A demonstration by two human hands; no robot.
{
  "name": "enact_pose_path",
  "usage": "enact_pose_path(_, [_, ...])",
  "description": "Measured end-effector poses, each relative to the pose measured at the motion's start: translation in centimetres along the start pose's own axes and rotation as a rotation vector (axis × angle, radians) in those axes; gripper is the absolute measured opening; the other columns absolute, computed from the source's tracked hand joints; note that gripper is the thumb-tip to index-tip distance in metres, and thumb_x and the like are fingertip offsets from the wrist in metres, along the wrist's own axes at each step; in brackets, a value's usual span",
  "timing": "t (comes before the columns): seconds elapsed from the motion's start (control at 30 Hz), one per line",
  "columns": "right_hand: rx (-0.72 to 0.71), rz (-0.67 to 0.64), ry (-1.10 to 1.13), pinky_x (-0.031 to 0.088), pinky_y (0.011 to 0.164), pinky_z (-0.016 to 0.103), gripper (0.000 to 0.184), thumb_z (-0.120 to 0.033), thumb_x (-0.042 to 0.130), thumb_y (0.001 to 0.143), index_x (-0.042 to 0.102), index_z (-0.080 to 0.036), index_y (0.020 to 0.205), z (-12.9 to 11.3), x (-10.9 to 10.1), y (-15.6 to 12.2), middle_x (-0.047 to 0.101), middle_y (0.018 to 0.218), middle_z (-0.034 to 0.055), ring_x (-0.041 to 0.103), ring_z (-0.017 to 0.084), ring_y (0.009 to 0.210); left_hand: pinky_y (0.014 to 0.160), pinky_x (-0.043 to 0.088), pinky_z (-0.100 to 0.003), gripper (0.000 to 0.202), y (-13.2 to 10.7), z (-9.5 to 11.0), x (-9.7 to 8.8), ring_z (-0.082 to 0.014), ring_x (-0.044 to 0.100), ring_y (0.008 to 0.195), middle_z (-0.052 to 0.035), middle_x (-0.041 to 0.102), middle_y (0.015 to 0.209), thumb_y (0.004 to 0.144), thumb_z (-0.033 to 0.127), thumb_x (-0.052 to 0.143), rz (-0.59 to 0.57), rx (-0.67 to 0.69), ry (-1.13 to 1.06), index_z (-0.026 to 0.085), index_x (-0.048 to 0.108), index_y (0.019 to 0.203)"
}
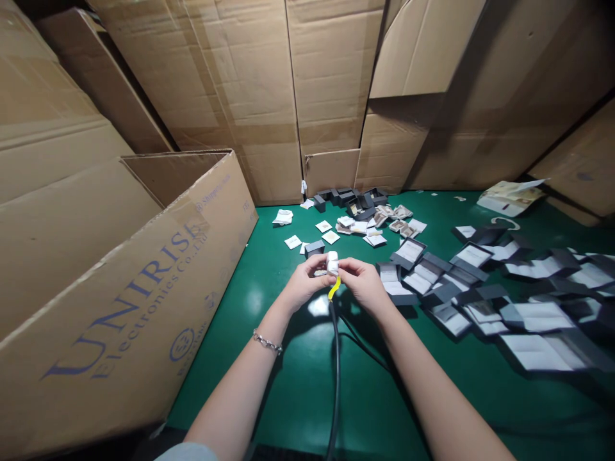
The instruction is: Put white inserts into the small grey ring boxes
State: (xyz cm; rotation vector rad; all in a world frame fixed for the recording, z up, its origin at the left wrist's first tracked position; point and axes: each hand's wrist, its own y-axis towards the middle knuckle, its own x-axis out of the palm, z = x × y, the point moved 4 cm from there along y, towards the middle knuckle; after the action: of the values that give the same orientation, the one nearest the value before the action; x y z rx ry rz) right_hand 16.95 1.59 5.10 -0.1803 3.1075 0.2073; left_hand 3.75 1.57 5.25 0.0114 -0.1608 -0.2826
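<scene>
In the middle of the head view, my left hand pinches a small white object with two rounded blocks; its kind is unclear. My right hand is closed at the other side of it, fingertips against its edge. A yellow strip hangs below the white object, near my right fingertips. Under it runs a black cable between my forearms; whether the strip joins it I cannot tell. Just beyond my left fingers stands a small dark grey box. The undersides of my fingers are hidden.
Many opened dark boxes with white inners spread over the right of the green table. Farther back lie white cards and crumpled packing pieces. A large cardboard carton flanks the left; cardboard walls close the back.
</scene>
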Motion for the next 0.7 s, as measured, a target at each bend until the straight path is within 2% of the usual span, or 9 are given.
enact_pose_path(0.2, [0.046,0.0,0.041,0.047,0.066,0.03,0.018,-0.033,0.068,0.063,0.07,-0.017,0.072,0.27,-0.11,0.05,0.068,0.067,0.0021,0.06,0.015,0.064,0.083,0.045,-0.031,0.056,0.08,-0.24,-0.04,-0.0205,0.058,0.094,-0.0087,0.063,0.102,0.053,0.033,0.079,-0.02,-0.031,0.007,0.016,0.063,0.104])
enact_pose_path(0.43, [0.051,0.018,0.066,0.045,0.061,0.028,0.025,-0.036,0.068,0.063,0.07,-0.016,0.079,0.68,0.01,0.12,0.067,0.068,0.0025,0.058,0.014,0.062,0.081,0.047,-0.032,0.061,0.16,-0.64,-0.16,-0.0197,0.06,0.087,-0.0086,0.066,0.097,0.052,0.034,0.08,0.0,-0.059,-0.058,0.015,0.063,0.107])
enact_pose_path(0.7, [0.046,0.04,0.089,0.042,0.055,0.025,0.019,-0.034,0.068,0.062,0.069,-0.017,0.072,0.36,0.05,-0.03,0.064,0.061,0.0003,0.053,0.011,0.055,0.077,0.046,-0.029,0.061,0.12,-0.72,-0.05,-0.0171,0.059,0.082,-0.0073,0.066,0.092,0.051,0.035,0.081,-0.01,-0.067,-0.086,0.014,0.063,0.105])
